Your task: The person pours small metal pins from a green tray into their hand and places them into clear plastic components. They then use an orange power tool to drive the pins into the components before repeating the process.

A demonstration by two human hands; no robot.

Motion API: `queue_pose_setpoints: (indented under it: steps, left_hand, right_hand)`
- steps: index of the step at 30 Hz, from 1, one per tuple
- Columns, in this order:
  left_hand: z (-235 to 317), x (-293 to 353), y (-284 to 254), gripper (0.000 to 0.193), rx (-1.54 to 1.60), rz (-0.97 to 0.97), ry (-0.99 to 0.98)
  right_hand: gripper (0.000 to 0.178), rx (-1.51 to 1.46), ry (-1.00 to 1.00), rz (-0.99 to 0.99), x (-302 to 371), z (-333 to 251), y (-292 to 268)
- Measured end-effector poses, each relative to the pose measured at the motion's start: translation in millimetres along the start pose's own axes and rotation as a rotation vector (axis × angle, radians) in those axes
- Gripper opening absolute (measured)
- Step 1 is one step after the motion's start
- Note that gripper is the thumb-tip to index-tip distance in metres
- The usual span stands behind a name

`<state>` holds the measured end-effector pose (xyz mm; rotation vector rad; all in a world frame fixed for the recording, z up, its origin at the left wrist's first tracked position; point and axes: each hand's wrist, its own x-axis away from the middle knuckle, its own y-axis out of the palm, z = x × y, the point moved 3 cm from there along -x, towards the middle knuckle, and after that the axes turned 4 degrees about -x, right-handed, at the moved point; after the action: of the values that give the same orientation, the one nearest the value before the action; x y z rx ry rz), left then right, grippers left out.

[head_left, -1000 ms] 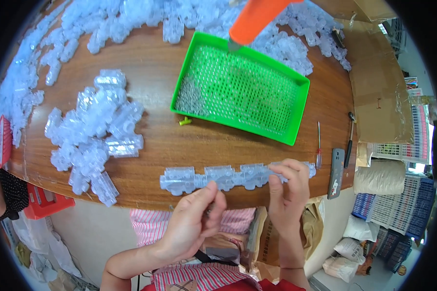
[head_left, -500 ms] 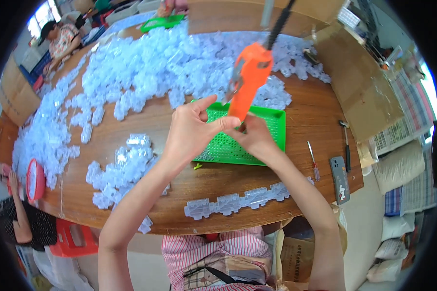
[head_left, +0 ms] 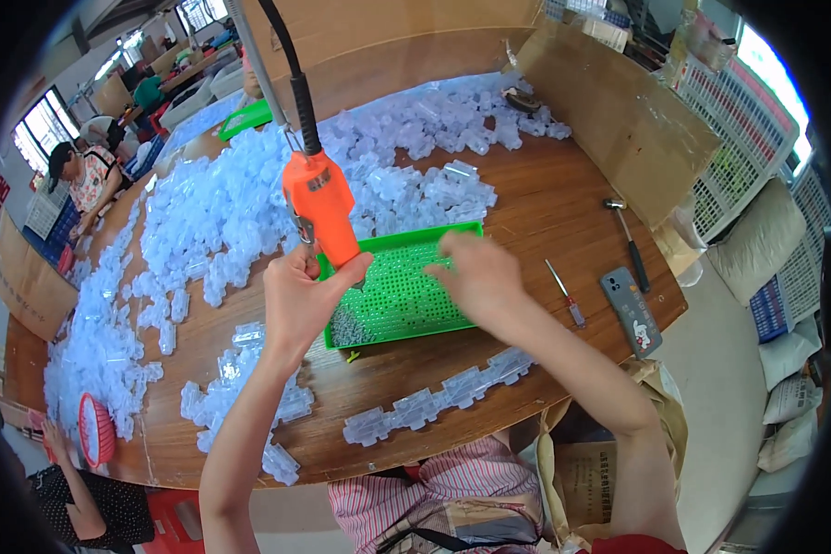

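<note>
My left hand (head_left: pixel 291 309) is closed round the lower end of an orange electric screwdriver (head_left: pixel 321 198), which hangs on a black cord. Its tip points down over the left part of a green perforated tray (head_left: pixel 399 288). Small grey screws (head_left: pixel 346 328) lie heaped in that tray's near left corner. Over the tray's right side is my right hand (head_left: pixel 485 282), smeared by motion, thumb and fingers apart and nothing visible in them. A row of clear plastic parts (head_left: pixel 466 388) runs along the table below the tray.
Piles of clear plastic parts (head_left: pixel 217 198) cover the table's far and left sides, with a smaller heap (head_left: pixel 240 383) near my left forearm. To the right lie a screwdriver (head_left: pixel 565 295), a phone (head_left: pixel 631 312) and a hammer (head_left: pixel 630 245). Co-workers sit at the left.
My right hand has come away from the orange electric screwdriver and moved over the tray's right side. The left hand still holds the tool, now more upright. The whole view has shifted.
</note>
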<state>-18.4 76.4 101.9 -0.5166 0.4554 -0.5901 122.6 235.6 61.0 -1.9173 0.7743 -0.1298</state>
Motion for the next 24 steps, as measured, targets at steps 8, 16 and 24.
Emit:
queue_pose_setpoints:
  steps: [8, 16, 24]
  left_hand:
    - [-30, 3, -37, 0.028, 0.029, 0.147, 0.052]
    - [-41, 25, -75, 0.023, -0.089, 0.276, -0.048]
    - [-26, 38, -67, 0.042, -0.105, 0.242, -0.002]
  right_hand:
    - [0.058, -0.456, 0.478, -0.423, -11, 91, 12]
    - [0.047, -0.236, 0.112, -0.028, -9, 75, 6]
    - [0.050, -0.091, 0.315, 0.150, -25, 157, -69]
